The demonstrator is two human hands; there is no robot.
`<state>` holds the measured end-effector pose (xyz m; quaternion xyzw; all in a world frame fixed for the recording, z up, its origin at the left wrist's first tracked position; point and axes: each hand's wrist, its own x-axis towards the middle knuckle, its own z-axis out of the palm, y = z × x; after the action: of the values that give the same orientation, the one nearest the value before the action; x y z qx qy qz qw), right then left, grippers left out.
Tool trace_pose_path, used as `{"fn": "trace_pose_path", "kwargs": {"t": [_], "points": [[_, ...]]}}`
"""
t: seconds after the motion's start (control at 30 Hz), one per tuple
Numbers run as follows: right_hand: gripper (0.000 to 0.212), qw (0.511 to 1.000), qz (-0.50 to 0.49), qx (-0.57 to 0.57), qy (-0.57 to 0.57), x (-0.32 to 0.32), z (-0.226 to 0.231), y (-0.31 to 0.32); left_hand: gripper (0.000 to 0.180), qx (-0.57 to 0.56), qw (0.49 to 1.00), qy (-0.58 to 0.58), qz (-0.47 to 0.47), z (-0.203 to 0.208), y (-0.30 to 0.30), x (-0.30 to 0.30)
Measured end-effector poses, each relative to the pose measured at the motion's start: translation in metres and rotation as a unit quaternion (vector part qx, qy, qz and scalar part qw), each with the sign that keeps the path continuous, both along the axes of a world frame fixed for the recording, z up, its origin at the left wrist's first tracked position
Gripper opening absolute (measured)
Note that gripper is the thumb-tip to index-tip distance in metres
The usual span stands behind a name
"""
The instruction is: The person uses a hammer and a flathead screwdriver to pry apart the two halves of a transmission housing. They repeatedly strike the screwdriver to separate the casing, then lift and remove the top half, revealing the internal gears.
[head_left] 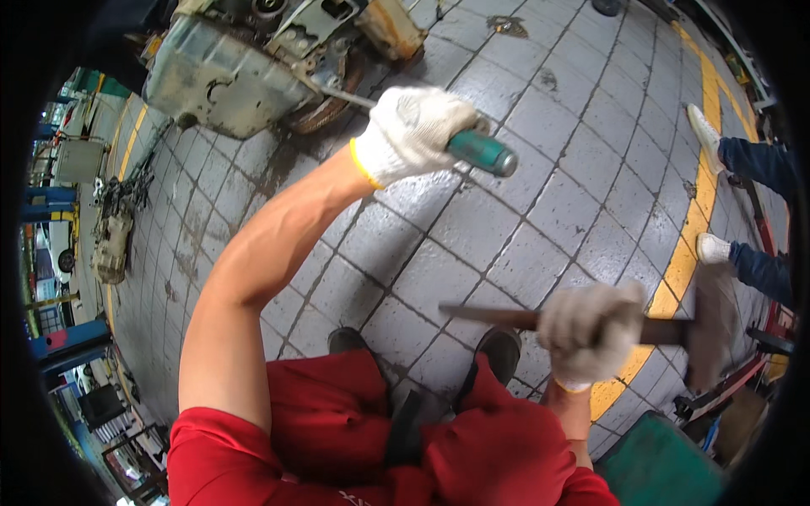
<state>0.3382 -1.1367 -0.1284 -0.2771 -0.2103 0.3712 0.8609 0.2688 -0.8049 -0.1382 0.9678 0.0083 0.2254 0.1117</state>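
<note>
Chisel (405,114), green-handled, is lying along a diagonal axis, its metal tip pointing up-left against the grimy engine (228,67) on the tiled floor (506,219). Left hand (413,131), gloved, is gripping its handle with closed fingers. Right hand (591,333) is clenching a blurred hammer (713,325), shaft lying horizontally.

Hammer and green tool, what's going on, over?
Left hand in white glove grips green-handled tool, shaft against greasy engine block. Right hand holds hammer, blurred. Bystander's legs at right, apart.
</note>
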Motion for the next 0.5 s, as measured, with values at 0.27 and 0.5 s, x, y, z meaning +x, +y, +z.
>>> {"fn": "trace_pose_path", "kwargs": {"t": [0.27, 0.5], "points": [[0.027, 0.927, 0.106, -0.358, -0.027, 0.012, -0.005, 0.05, 0.014, -0.009, 0.998, -0.052, 0.02, 0.006, 0.014, 0.013], [0.03, 0.951, 0.111, -0.285, -0.035, 0.017, 0.003, 0.052, 0.016, 0.004, 0.999, 0.001, 0.041, 0.004, 0.007, 0.023]]}}
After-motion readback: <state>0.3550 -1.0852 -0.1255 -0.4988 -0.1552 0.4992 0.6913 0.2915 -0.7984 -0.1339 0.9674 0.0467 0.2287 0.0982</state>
